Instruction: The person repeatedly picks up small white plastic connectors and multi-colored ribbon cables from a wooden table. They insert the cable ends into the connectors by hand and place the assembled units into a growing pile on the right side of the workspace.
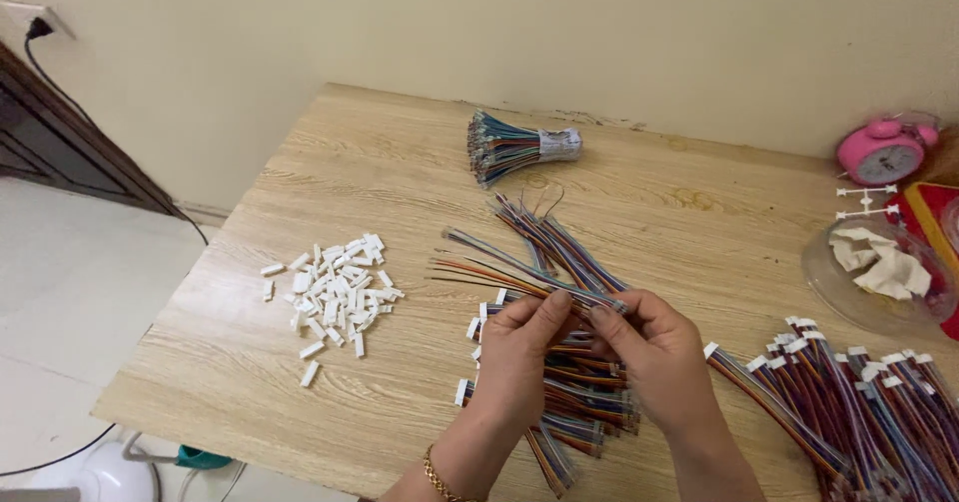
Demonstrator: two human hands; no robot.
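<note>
Head view: both hands' fingers (555, 307) pinch a multicoloured wire strip (519, 267) above the wooden table (400, 162).

Soft, even indoor light fills the room, with no hard glare anywhere. The hands cast only faint shadows on the wooden table (330, 152). Focus holds sharp at centre; the frame's corners look slightly stretched and softer.

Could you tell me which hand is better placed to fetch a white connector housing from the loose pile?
The left hand, probably. The white housings lie on the table to its left, nearer than to the right hand. Both hands pinch the wire bundle.
</note>
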